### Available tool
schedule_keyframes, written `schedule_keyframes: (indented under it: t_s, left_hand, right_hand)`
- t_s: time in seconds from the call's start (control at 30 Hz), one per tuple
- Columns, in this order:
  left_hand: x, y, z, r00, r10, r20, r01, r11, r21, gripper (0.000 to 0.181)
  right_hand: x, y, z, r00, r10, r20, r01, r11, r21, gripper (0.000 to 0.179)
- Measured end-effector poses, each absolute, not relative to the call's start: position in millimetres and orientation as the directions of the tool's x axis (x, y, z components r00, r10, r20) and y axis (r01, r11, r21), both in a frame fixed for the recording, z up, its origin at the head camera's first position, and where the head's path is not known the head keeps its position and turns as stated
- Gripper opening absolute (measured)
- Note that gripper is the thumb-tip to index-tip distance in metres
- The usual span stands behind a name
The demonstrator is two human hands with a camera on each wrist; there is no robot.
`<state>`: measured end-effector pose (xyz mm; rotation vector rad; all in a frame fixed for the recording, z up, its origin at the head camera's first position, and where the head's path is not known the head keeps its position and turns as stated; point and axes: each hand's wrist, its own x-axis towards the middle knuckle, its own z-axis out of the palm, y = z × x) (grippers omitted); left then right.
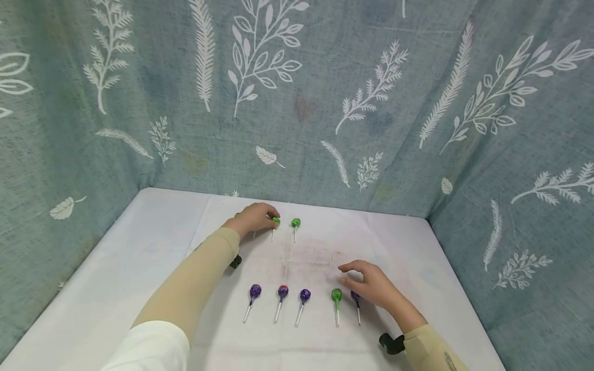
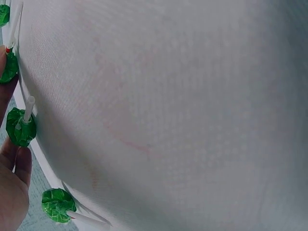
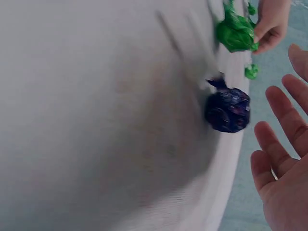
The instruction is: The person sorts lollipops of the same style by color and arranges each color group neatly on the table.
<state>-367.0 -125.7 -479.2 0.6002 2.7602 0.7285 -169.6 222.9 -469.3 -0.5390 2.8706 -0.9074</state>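
Observation:
My left hand [image 1: 252, 217] is at the back of the white table, where thumb and fingers pinch the wrapped head of a green lollipop [image 1: 276, 220]. Its white stick points toward me. To the right lies another green lollipop [image 1: 296, 223]; more green ones, such as this green lollipop [image 2: 21, 127], are partly hidden behind the hand in the head view. My right hand [image 1: 371, 282] hovers with spread fingers over the front row, holding nothing. Under it lies a purple lollipop [image 3: 228, 109], partly covered in the head view, beside a green lollipop [image 1: 336, 294].
Farther left in the front row lie a purple lollipop [image 1: 255, 291], one with a reddish top, a purple lollipop [image 1: 283, 292], and a third purple lollipop [image 1: 304, 295]. Leaf-patterned grey-green cloth [image 1: 297, 129] hangs behind and beside the white table [image 1: 306, 340].

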Motion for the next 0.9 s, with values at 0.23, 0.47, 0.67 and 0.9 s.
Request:
schedule_keyframes:
  t_s: [0.23,0.47,0.67,0.9]
  left_hand:
    - [-369.3,-127.8,-476.7,-0.899,0.426,-0.103,0.322,0.802,0.502,0.032]
    - [-368.1,-127.3,-474.6,-0.899,0.421,-0.118,0.311,0.805,0.505,0.031]
    - [-364.7,-126.1,-471.3,-0.896,0.427,-0.123,0.313,0.802,0.509,0.032]
    - [-363.3,-124.2,-472.3,-0.893,0.436,-0.116,0.323,0.798,0.509,0.032]
  right_hand:
    - [-167.0,221.6,-473.8,-0.890,-0.455,0.006,-0.380,0.736,-0.560,0.039]
    - [-165.6,219.8,-478.0,-0.850,-0.526,-0.022,-0.433,0.722,-0.539,0.039]
    - [-165.8,218.5,-482.2,-0.829,-0.559,-0.023,-0.460,0.704,-0.541,0.033]
    - [-163.2,218.9,-483.7,-0.819,-0.572,-0.038,-0.464,0.701,-0.541,0.031]
